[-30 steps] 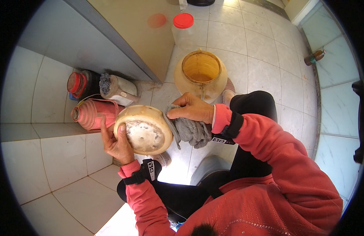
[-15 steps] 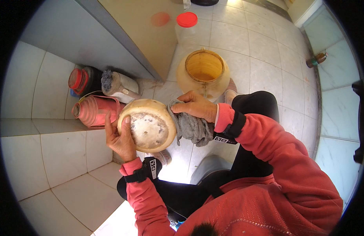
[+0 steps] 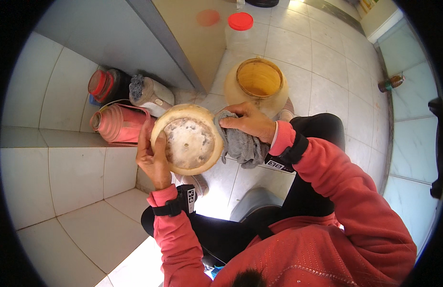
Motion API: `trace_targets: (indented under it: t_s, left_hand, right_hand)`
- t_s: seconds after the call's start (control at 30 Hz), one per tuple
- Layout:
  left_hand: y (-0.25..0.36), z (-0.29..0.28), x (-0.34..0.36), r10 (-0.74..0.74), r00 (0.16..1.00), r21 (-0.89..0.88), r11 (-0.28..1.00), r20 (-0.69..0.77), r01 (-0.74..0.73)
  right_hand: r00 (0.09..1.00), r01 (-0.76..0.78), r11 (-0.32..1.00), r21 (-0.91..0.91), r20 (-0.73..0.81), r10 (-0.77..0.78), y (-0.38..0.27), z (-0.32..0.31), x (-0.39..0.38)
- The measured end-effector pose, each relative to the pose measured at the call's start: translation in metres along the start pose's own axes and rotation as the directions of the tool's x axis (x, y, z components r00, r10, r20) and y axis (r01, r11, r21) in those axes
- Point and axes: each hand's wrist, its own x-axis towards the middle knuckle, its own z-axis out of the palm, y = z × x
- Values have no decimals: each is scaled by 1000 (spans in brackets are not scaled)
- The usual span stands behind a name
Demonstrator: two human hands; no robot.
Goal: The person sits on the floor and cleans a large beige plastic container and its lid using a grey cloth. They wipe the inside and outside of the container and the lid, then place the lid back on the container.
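My left hand (image 3: 152, 158) is closed on a round cream lid (image 3: 188, 143), its thumb on the stained, flat face and its fingers at the left edge. My right hand (image 3: 248, 122) grips a crumpled grey cloth (image 3: 243, 148) against the lid's right rim. Behind both hands, a yellowish round jar (image 3: 235, 95) stands upright with its mouth uncovered, near my foot.
At left, a pink thermos (image 3: 116, 124), a whitish container (image 3: 154, 100) and a black container with red lid (image 3: 100, 82) sit beside tiled wall. A clear red-lidded jar (image 3: 240, 21) stands farther back, a bottle (image 3: 391, 83) at right. A grey-blue plastic object (image 3: 248, 203) lies below my hands.
Both hands have moved slightly up and to the right in the picture with the lid and cloth. The lid's stained face is turned more toward me. The view has shifted slightly too.
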Motion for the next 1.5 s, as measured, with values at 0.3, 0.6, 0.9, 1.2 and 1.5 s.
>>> trace_targets:
  t_s: [0.3,0.6,0.9,1.2,1.5]
  left_hand:
    - [8,-16,0,-46,979,-321,941,200,110]
    - [12,-17,-2,-25,973,-317,943,230,99]
    - [11,-15,-1,-24,977,-280,956,213,85]
    - [13,-12,-2,-47,980,-253,963,195,97]
    - [17,-12,-4,-5,964,-268,960,266,79]
  right_hand:
    - [1000,13,989,144,-20,-11,-12,-10,2]
    - [992,121,991,-49,-37,-123,-17,-13,2]
    - [989,147,988,-42,-16,-148,-19,-12,-1]
    - [987,161,986,-47,8,-161,-22,-12,-3]
    - [989,148,983,-110,13,-148,-25,-15,-2]
